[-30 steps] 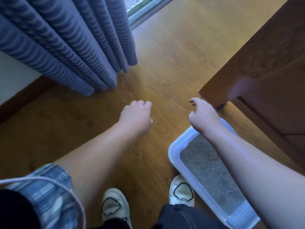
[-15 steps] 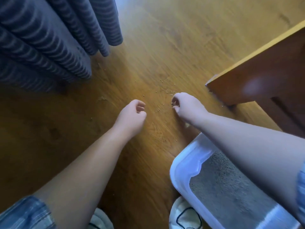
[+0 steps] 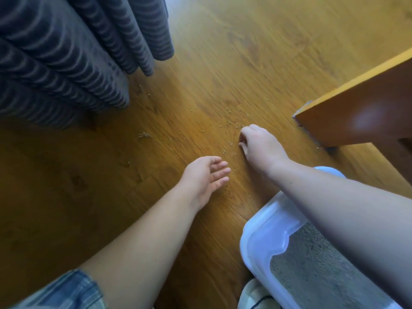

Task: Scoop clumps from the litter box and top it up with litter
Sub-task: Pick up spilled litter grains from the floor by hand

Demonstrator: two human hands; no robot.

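Left hand (image 3: 205,175) open, palm up, low over floor (image 3: 223,52). Right hand (image 3: 260,146) just ahead of it, fingers curled down among stray grains (image 3: 231,123); whether any are pinched, cannot tell. Litter box (image 3: 263,237) under right forearm. Risks: tiny grains may slip from pinch or roll off left palm; forearm may knock box rim.

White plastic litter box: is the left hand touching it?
Apart. The head view shows a strip of bare brown wooden floor between the open left hand and the rim of the white plastic litter box.
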